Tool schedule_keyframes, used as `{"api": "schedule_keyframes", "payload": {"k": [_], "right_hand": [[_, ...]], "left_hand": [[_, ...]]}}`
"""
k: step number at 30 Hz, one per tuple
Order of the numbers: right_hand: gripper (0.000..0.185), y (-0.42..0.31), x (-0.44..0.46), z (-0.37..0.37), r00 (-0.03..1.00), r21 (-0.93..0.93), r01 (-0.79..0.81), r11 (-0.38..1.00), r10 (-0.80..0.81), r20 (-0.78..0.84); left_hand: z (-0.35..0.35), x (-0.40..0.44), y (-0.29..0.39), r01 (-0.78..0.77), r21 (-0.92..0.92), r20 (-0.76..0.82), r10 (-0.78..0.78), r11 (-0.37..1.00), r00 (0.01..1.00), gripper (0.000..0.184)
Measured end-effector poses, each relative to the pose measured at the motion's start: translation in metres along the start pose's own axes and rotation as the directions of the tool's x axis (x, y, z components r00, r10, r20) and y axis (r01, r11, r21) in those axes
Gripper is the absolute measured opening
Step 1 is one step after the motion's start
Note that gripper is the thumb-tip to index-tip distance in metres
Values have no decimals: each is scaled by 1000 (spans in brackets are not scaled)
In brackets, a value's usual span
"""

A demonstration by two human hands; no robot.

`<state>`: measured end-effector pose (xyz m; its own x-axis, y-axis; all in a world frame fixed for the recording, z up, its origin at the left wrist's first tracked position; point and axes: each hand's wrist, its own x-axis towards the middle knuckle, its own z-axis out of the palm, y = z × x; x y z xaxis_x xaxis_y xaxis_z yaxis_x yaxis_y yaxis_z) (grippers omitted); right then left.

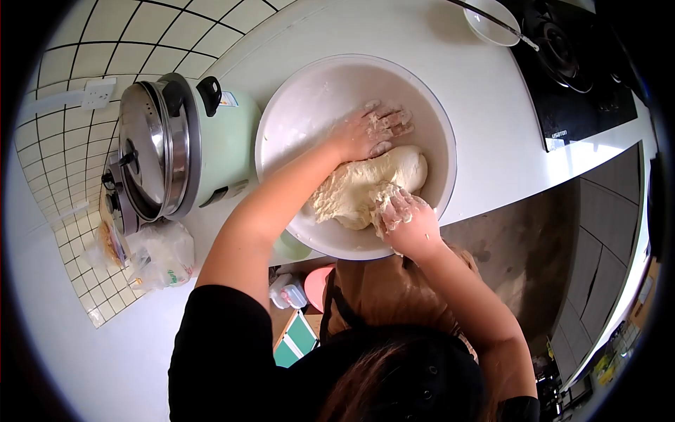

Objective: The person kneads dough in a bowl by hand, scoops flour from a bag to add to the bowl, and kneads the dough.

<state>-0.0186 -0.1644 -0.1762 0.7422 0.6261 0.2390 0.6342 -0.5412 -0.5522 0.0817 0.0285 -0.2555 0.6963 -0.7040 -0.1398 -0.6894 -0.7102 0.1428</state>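
Note:
A pale lump of dough (351, 184) lies in a wide white bowl (295, 105). One end of it is smooth and rounded, while the other looks rough and torn. My left hand (373, 131) is open beside the dough's far edge, its flour-caked fingers stretched toward the bowl's wall. At the near side of the lump, my right hand (408, 221) has its fingers curled into a sticky piece of dough. Dough clings to both hands.
Left of the bowl stands a green rice cooker (228, 141) with a steel lid, near plastic bags (162, 257). A black gas stove (583, 91) is at the right. A small white bowl (492, 24) with a long-handled utensil sits at the back.

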Motion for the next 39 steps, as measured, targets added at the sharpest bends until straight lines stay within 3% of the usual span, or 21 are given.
{"api": "schedule_keyframes", "payload": {"k": [3, 6, 8, 11, 17, 20, 23, 25, 30, 32, 35, 36, 39], "right_hand": [[18, 2, -4, 2, 999, -21, -42, 999, 42, 4], [20, 4, -1, 2, 998, 24, -61, 998, 61, -20], [21, 6, 0, 1, 998, 36, -56, 998, 56, -19], [22, 8, 1, -4, 1000, 30, -18, 999, 17, 18], [21, 9, -4, 7, 1000, 16, 3, 1000, -3, 10], [20, 6, -5, 5, 1000, 8, -26, 1000, 26, 3], [19, -1, -7, 5, 995, -18, -95, 995, 95, 9], [19, -2, -9, 4, 990, -11, -144, 990, 144, 3], [17, 7, -3, 6, 996, -55, -80, 995, 78, -38], [18, 8, 3, -1, 997, -58, -72, 996, 72, -4], [18, 9, 3, -1, 998, -39, -63, 997, 63, -8], [18, 10, 3, 1, 998, -32, -65, 997, 64, -23], [18, 10, 4, 1, 996, -24, -84, 996, 84, 1]], "left_hand": [[1, -25, -9, -16, 55, 101, 10, 998, 995, 57], [-16, -81, -18, -93, 242, 302, 17, 966, 953, 57], [-42, -113, -15, 16, 165, 445, -89, 986, 891, 56], [-49, -132, -12, 29, 160, 474, -103, 987, 874, 57], [-11, -58, -13, -87, 107, 161, 69, 991, 985, 56], [16, -7, -14, -74, 12, 142, 71, 997, 987, 55], [-2, 2, -1, -139, 14, 32, 139, 990, 990, 54], [-4, -10, 3, -74, 23, 123, 71, 997, 990, 53], [-20, -77, -8, 7, 160, 305, -56, 987, 951, 56], [-49, -106, -2, 35, 214, 459, -132, 976, 879, 57], [-53, -137, 14, 245, 197, 504, -313, 949, 805, 60], [-53, -138, 22, 308, 231, 627, -383, 923, 679, 61], [-35, -148, 27, 394, 188, 501, -433, 899, 749, 63]]}}
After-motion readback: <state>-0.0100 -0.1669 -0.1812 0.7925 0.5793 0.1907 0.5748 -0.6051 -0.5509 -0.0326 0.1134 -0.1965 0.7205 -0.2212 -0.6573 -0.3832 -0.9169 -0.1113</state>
